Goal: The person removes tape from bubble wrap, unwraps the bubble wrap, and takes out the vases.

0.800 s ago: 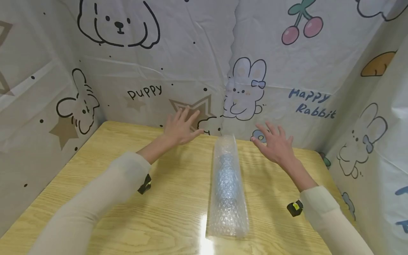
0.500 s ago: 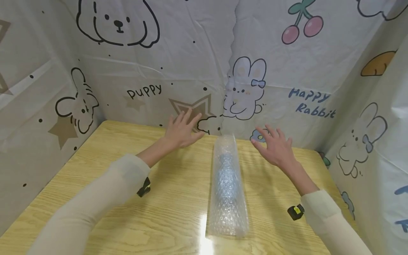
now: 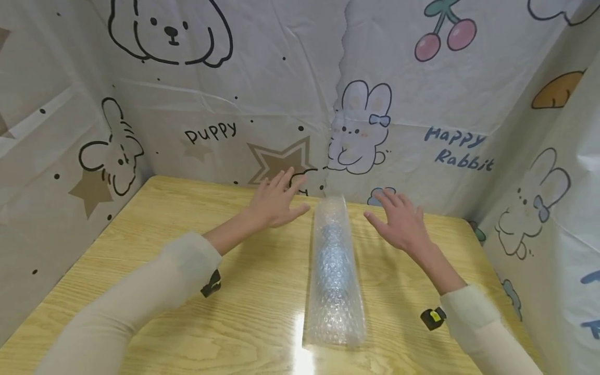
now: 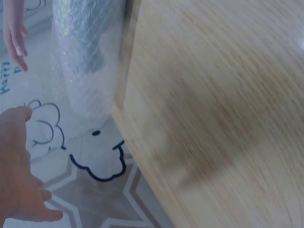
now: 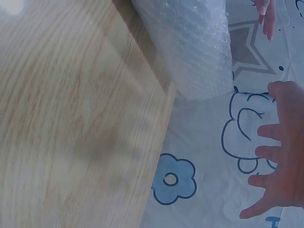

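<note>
A long bundle in clear bubble wrap [image 3: 334, 276] lies on the wooden table, its far end close to the back edge. Something bluish shows through the wrap, but its kind cannot be made out. My left hand [image 3: 276, 202] hovers to the left of the bundle's far end, fingers spread and holding nothing. On the other side, my right hand [image 3: 398, 221] is held above the table with its fingers apart, also holding nothing. Both wrist views show the wrap [image 4: 90, 42] apart from the hands, the right fingers [image 5: 268, 154] stretched out.
The wooden table [image 3: 187, 317] reaches to a white cloth backdrop [image 3: 290, 88] printed with cartoon animals, stars and lettering. Side curtains [image 3: 539, 208] of similar cloth hang at the left and right. A bright glare spot lies near the table's front.
Both hands have come a little lower and inward, closer to the bundle's far end. The bundle stays in place on the table. The head view has tilted slightly.
</note>
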{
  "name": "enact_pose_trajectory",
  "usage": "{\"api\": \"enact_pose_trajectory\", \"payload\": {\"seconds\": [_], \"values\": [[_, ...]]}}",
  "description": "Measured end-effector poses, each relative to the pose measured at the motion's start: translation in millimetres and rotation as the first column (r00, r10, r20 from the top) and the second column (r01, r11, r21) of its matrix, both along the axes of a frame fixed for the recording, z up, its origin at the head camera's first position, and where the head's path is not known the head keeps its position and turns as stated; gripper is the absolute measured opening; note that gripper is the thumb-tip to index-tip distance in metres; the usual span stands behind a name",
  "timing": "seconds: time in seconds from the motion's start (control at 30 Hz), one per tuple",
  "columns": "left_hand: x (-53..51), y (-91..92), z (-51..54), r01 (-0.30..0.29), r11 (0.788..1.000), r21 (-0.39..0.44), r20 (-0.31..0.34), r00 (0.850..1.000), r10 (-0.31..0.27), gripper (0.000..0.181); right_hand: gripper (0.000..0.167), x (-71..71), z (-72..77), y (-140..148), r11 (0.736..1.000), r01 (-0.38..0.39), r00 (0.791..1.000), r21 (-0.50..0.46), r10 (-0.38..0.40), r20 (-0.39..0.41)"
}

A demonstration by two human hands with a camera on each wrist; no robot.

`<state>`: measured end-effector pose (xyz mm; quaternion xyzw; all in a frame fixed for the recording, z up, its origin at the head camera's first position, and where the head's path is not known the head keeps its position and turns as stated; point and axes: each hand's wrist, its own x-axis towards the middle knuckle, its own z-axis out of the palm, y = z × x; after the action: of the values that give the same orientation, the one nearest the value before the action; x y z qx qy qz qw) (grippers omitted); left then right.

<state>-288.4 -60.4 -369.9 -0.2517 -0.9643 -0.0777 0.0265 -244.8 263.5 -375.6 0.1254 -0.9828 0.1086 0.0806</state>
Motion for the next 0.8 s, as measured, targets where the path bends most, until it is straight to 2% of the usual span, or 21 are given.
{"api": "enact_pose_trajectory", "payload": {"seconds": [0.17,0.37,0.47,0.63,0.8], "values": [[4.9,6.5,-2.6,0.033,0.999,-0.004,-0.002,0.999,-0.033,0.077,0.072,2.6,-2.7,-5,1.000,-0.011,1.000,0.002,0.011,0.000],[10.4,12.0,-6.7,0.079,0.997,0.006,-0.068,0.995,-0.079,0.076,0.065,6.9,-6.5,-9,0.996,-0.086,0.995,-0.010,0.086,-0.041],[14.0,13.6,-8.0,0.097,0.995,0.026,-0.068,0.993,-0.095,0.075,0.067,10.0,-7.4,-11,0.993,-0.107,0.994,-0.043,0.107,-0.011],[21.2,16.1,-10.3,0.119,0.992,0.051,-0.028,0.993,-0.117,0.075,0.070,15.8,-9.4,-15,0.993,-0.093,0.993,-0.075,0.098,0.059],[23.5,17.8,-15.4,0.147,0.987,0.058,-0.043,0.989,-0.144,0.074,0.069,22.5,-10.6,-18,0.991,-0.098,0.993,-0.096,0.104,0.061]]}}
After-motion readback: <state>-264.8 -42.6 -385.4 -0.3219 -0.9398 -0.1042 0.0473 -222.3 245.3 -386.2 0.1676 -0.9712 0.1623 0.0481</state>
